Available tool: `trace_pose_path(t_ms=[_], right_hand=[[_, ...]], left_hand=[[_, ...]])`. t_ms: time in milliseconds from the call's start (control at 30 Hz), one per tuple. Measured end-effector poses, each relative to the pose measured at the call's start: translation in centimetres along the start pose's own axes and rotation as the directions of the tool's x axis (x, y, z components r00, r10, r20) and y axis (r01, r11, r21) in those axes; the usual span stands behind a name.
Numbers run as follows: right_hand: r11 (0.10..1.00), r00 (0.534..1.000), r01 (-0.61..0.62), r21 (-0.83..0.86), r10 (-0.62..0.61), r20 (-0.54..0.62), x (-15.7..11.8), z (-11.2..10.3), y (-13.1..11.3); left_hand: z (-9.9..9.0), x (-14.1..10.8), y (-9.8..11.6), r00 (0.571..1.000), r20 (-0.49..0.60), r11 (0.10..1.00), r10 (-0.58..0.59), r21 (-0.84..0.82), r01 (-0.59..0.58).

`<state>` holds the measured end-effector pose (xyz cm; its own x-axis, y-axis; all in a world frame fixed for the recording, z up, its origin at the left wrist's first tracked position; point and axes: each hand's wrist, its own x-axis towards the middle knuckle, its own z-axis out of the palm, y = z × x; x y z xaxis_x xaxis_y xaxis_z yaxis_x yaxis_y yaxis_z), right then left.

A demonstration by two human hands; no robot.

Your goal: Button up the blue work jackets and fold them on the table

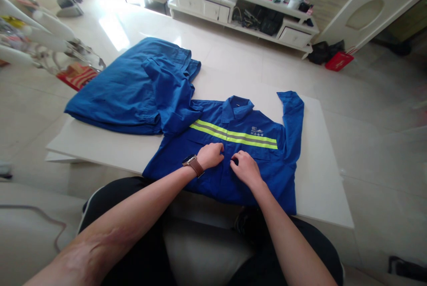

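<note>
A blue work jacket lies spread front side up across the table, its collar pointing away from me. A yellow-green and grey reflective band crosses its chest, with a white logo above it at the right. My left hand, with a watch on the wrist, is closed on the jacket's front just left of the button placket. On the placket's other side my right hand has its fingers bent in a pinch at the cloth. The fingertips' exact hold is partly hidden.
A pile of blue clothing lies on the left of the white table, touching the jacket's sleeve. Beyond stands a white cabinet with assorted items. A red bag sits on the floor at the right.
</note>
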<state>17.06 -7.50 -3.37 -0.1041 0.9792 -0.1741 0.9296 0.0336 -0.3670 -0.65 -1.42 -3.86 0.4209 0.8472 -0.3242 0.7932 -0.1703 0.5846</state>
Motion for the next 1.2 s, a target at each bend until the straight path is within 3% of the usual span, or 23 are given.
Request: trace_pose_path(t_ms=[133,300,500,667,833,1000,1200], right_hand=[[0.999,0.999,-0.030,-0.017,0.031,0.021,0.0,-0.2,-0.3],[0.998,0.996,-0.053,-0.038,0.056,0.069,-0.3,0.0,-0.3],[0.997,0.998,-0.014,0.072,0.019,-0.063,-0.1,0.4,0.1],[0.974,0.981,-0.132,0.182,0.155,-0.115,0.2,0.7,0.4],[0.946,0.962,-0.179,0.269,0.226,-0.154,0.2,0.9,0.9],[0.947,0.960,-0.156,0.281,0.212,-0.183,0.1,0.9,1.5],[0.941,0.961,-0.146,0.306,0.209,-0.182,0.6,0.7,1.1]], left_hand=[[0.3,0.1,0.0,0.998,0.067,0.996,0.009,-0.093,-0.002],[0.8,0.3,0.0,0.951,0.308,0.962,-0.006,-0.258,0.089],[1.2,1.0,0.4,0.977,0.211,0.899,0.016,-0.431,0.079],[1.3,1.2,0.7,0.983,0.047,0.875,0.176,-0.464,-0.135],[1.7,1.2,0.8,0.970,0.027,0.865,0.240,-0.460,-0.201],[2.1,1.6,0.9,0.983,-0.082,0.920,0.165,-0.347,-0.183],[2.9,1.3,2.1,0.985,-0.020,0.975,0.170,-0.140,-0.171]])
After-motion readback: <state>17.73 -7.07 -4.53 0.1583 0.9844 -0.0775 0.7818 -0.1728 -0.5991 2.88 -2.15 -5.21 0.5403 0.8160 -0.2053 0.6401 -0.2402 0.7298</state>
